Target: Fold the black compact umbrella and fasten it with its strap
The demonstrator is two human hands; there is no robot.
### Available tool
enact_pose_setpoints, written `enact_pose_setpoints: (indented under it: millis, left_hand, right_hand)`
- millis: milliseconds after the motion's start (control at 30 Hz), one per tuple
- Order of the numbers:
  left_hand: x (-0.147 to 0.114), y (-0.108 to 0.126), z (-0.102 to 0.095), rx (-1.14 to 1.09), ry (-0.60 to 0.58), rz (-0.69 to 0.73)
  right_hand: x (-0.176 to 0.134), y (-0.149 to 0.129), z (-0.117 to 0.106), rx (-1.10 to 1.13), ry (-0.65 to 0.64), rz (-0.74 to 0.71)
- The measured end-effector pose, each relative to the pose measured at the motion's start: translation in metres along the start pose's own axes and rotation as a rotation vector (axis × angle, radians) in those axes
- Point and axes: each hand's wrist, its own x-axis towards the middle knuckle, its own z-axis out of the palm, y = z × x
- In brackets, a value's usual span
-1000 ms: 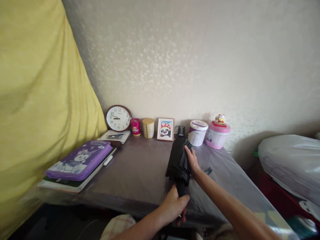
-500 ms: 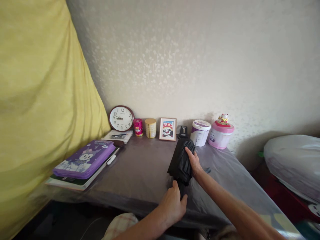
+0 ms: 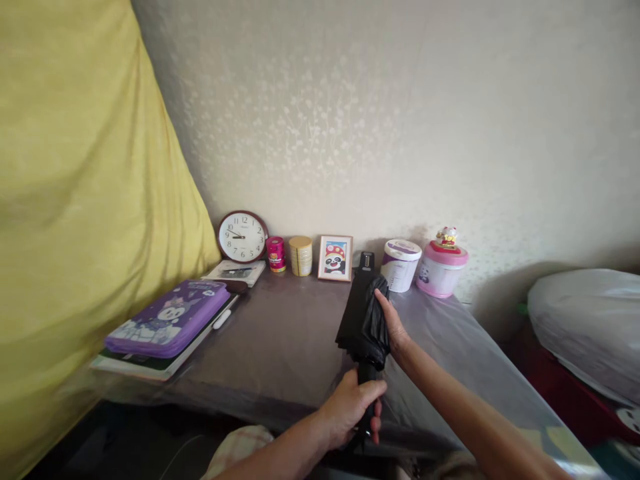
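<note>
A black folding umbrella (image 3: 361, 319), collapsed with its fabric loosely gathered, is held over the front right part of the table. My left hand (image 3: 356, 403) is closed around its handle, thumb across the top. Against the right side of the folded canopy lies my right hand (image 3: 393, 321), its thumb along the fabric and its other fingers hidden behind the umbrella. Just beyond the canopy's far end stands a small black object (image 3: 367, 260) by the wall.
On the table (image 3: 280, 327), a clock (image 3: 243, 237), pink can (image 3: 275, 255), yellow-lidded container (image 3: 301, 257), panda picture frame (image 3: 335, 259), white tub (image 3: 401, 267) and pink tub (image 3: 442, 270) line the wall. A purple case (image 3: 167, 319) lies on books at left, beside a yellow curtain (image 3: 85, 200).
My left hand has wrapped its fingers round the umbrella's handle, where before they were looser. The umbrella has turned slightly more upright in view, my right hand staying on its side.
</note>
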Motion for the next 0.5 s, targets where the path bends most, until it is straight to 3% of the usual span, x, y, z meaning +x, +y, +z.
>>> enact_pose_setpoints:
  millis: [400,500]
  left_hand:
    - [0.004,-0.009,-0.010,0.283,0.239,0.055]
    - [0.002,-0.006,-0.014,0.278,0.206,0.087]
  right_hand:
    - [-0.005,0.015,0.002,-0.106,0.090,-0.056]
    - [-0.003,0.015,-0.002,-0.084,0.096,-0.037]
